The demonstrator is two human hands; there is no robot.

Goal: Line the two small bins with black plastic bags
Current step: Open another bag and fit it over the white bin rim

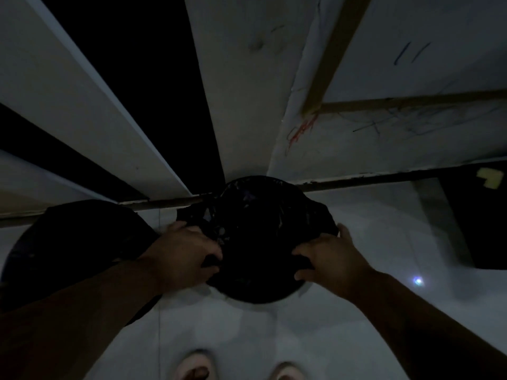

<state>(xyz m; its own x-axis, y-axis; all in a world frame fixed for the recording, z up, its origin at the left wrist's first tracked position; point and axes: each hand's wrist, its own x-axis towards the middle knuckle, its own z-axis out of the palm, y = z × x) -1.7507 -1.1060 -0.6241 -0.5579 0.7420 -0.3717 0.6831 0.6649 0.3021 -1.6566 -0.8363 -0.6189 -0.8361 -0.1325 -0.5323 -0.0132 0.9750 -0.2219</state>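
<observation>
Crinkled black plastic bag stretched over a small round bin on the pale tiled floor, against the scribbled wall. Left hand and right hand both clenched on its rim edge. Likely slip: thin film tearing or popping off if pulled unevenly. Bin itself hidden; second dark round shape at left (possibly the other bin) too dim to identify.

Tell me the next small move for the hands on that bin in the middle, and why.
Probably pull the loose fold at the far left down over the rim. The black bag already covers the middle bin, with the left hand and right hand gripping its near edges, but plastic still bunches out behind the left hand.
</observation>
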